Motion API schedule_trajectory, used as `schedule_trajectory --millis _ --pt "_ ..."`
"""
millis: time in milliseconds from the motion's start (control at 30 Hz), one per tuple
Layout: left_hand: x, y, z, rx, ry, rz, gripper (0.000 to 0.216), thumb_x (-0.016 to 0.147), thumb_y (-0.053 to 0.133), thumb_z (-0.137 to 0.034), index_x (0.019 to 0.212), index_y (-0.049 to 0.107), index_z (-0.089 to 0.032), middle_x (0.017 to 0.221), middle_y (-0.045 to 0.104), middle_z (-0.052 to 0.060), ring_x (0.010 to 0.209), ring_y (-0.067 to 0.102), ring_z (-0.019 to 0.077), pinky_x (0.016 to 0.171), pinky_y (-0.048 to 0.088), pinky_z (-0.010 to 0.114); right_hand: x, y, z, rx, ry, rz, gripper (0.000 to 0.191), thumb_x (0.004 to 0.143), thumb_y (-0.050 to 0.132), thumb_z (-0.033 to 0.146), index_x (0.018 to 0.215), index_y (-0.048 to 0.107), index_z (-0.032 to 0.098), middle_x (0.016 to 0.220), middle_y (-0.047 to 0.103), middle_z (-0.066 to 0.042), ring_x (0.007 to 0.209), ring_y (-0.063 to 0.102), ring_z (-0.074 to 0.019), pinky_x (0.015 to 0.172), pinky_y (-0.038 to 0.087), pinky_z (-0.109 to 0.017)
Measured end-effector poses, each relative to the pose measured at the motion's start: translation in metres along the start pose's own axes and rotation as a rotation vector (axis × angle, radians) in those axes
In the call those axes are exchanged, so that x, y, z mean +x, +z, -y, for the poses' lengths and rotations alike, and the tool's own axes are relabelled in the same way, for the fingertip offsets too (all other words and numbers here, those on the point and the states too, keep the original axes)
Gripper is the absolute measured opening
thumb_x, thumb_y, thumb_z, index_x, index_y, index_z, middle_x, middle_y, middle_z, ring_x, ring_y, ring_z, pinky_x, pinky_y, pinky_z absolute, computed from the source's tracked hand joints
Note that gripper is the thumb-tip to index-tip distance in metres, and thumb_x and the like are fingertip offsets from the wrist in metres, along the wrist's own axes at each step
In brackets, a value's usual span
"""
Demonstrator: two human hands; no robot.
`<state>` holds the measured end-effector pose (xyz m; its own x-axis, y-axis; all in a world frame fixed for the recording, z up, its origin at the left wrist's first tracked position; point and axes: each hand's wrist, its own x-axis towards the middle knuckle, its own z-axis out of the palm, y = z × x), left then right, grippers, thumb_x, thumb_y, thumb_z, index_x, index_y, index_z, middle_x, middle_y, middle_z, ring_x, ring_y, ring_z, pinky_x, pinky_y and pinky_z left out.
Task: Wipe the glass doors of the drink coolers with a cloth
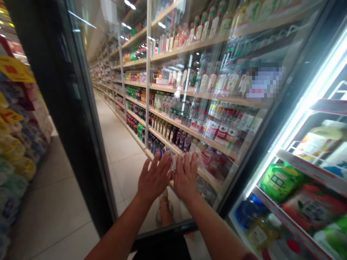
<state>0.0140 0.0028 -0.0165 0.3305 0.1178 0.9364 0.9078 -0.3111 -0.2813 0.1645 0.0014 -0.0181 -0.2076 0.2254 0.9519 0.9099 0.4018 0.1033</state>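
Both my hands press a crumpled white cloth flat against the glass of an open cooler door. My left hand lies with its fingers stretched out and spread, touching the cloth's left edge. My right hand covers the cloth with its fingers flat over it. The cloth shows only above and between my fingers. Shelves of drink bottles show through and in the glass.
The door's black frame stands at the left, its bottom edge near my feet. The lit cooler interior with green and red drink cartons is at the right. Packaged goods line the far left. A tiled aisle floor runs below.
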Motion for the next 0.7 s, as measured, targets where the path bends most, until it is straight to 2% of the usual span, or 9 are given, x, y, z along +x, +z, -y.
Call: schedule_trajectory --millis 67,133,233,300,433,500,600,667,700 --pt "0.0 0.0 0.001 -0.004 -0.002 0.005 0.066 0.1 0.051 -0.035 0.158 0.027 -0.016 0.154 0.044 0.009 0.155 0.016 0.0243 0.129 0.008 0.044 -0.003 -0.001 -0.009 -0.008 -0.029 0.018 0.073 0.097 0.044 0.019 0.163 0.012 0.022 0.168 0.019 -0.014 0.156 0.008 -0.0361 0.119 0.03 -0.062" --pt "-0.001 0.001 0.002 0.008 -0.009 0.011 0.067 0.099 0.054 -0.038 0.158 0.029 -0.017 0.154 0.044 0.008 0.155 0.016 0.0235 0.129 0.008 0.043 0.002 -0.005 -0.034 -0.023 0.042 0.004 0.072 0.098 0.042 0.019 0.163 0.011 0.023 0.168 0.019 -0.015 0.156 0.007 -0.0354 0.119 0.027 -0.063" --pt "-0.001 0.002 0.001 0.018 -0.018 0.021 0.067 0.099 0.055 -0.038 0.157 0.03 -0.017 0.155 0.044 0.007 0.155 0.016 0.0234 0.129 0.008 0.043 -0.005 -0.012 -0.076 -0.004 0.293 -0.062 0.068 0.102 0.034 0.023 0.163 0.005 0.018 0.169 0.009 -0.019 0.157 0.002 -0.0352 0.119 0.022 -0.068" --pt "-0.002 0.002 0.0 0.019 -0.023 0.025 0.066 0.099 0.055 -0.038 0.157 0.031 -0.017 0.154 0.044 0.007 0.155 0.016 0.0237 0.129 0.008 0.043 -0.031 -0.013 -0.095 0.05 0.496 -0.081 0.065 0.103 0.028 0.028 0.162 0.008 0.013 0.169 0.006 -0.021 0.157 0.002 -0.0347 0.12 0.018 -0.069" --pt "-0.001 0.001 -0.002 0.028 -0.022 0.016 0.066 0.099 0.055 -0.037 0.157 0.032 -0.017 0.154 0.044 0.007 0.155 0.017 0.0236 0.129 0.008 0.043 -0.101 -0.009 -0.119 0.133 0.905 -0.118 0.071 0.1 0.025 0.043 0.159 0.018 0.004 0.165 0.018 -0.025 0.155 0.012 -0.0366 0.123 0.014 -0.066" --pt "-0.001 0.001 -0.003 0.028 -0.019 0.017 0.066 0.099 0.055 -0.038 0.157 0.032 -0.017 0.154 0.045 0.007 0.155 0.016 0.0236 0.129 0.008 0.043 -0.11 -0.009 -0.134 0.116 1.026 -0.163 0.074 0.099 0.022 0.045 0.158 0.019 0.001 0.162 0.022 -0.029 0.154 0.015 -0.0393 0.123 0.014 -0.067" --pt "0.0 0.0 -0.003 0.022 -0.018 0.009 0.067 0.098 0.056 -0.038 0.157 0.032 -0.017 0.153 0.046 0.008 0.155 0.015 0.0232 0.129 0.007 0.042 -0.07 -0.014 -0.161 0.076 1.077 -0.218 0.075 0.1 0.017 0.044 0.157 0.013 -0.005 0.163 0.015 -0.033 0.155 0.009 -0.0404 0.121 0.011 -0.071" --pt "0.0 0.0 -0.002 0.019 -0.021 0.006 0.067 0.098 0.056 -0.037 0.157 0.032 -0.017 0.153 0.046 0.008 0.155 0.015 0.0229 0.129 0.007 0.042 -0.021 -0.019 -0.167 0.058 1.01 -0.234 0.073 0.101 0.018 0.044 0.159 0.012 -0.001 0.166 0.009 -0.029 0.156 0.002 -0.0354 0.123 0.006 -0.066" --pt "0.0 0.0 -0.002 0.017 -0.023 0.006 0.067 0.098 0.056 -0.037 0.157 0.032 -0.017 0.153 0.045 0.008 0.155 0.015 0.0228 0.129 0.007 0.042 0.003 -0.022 -0.163 0.05 0.912 -0.238 0.071 0.102 0.02 0.043 0.159 0.013 0.001 0.167 0.008 -0.027 0.157 0.001 -0.0345 0.124 0.004 -0.066"
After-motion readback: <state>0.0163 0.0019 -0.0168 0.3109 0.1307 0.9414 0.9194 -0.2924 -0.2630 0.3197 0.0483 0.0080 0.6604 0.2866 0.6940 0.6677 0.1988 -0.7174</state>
